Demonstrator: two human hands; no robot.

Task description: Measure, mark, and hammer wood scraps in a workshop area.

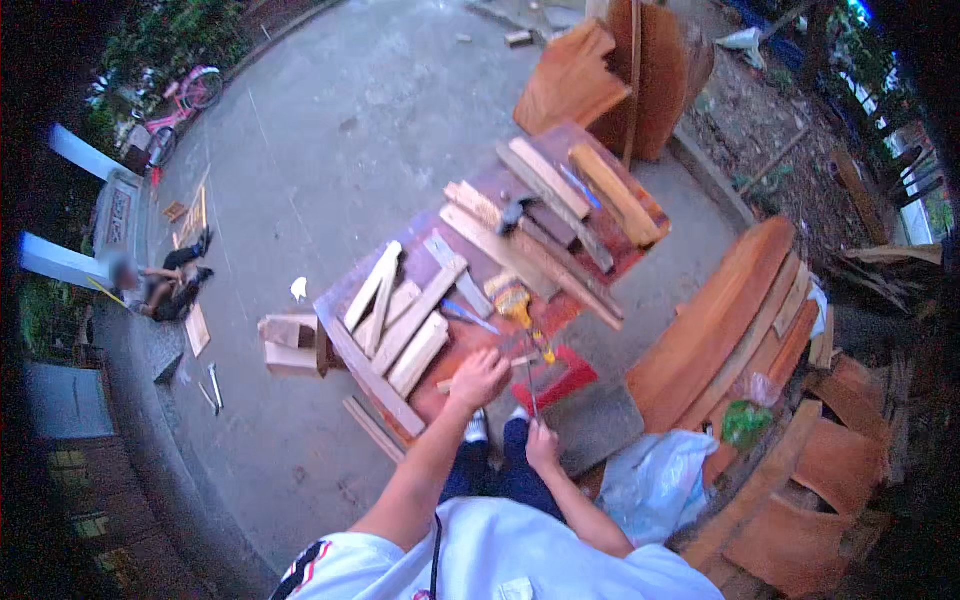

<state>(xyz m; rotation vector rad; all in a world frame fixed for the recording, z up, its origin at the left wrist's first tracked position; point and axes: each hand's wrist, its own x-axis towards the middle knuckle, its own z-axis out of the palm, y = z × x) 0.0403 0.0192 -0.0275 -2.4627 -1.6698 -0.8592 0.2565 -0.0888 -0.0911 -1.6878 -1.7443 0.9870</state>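
Observation:
My left hand (480, 378) is closed over a short pale wood strip (524, 359), whose ends show on both sides of it. Closer to my body, my right hand (543, 445) grips a thin, dark, rod-like tool (532, 392). The tool points away from me and its far end comes near the strip; its exact kind is too blurred to tell. Just right of it lies a red object (568, 378). Beyond my hands is a yellow tool (513, 301), and a pen-like blue item (470, 317) sits to its left. Farther back, a hammer (514, 213) rests on the boards.
Pale wood pieces (420, 310) cover much of the low reddish board (585, 300). Large curved brown panels (715, 330) lean at the right, near a white plastic bag (655, 480). A wood block (292, 345) stands left. Another person (160, 285) sits at the far left.

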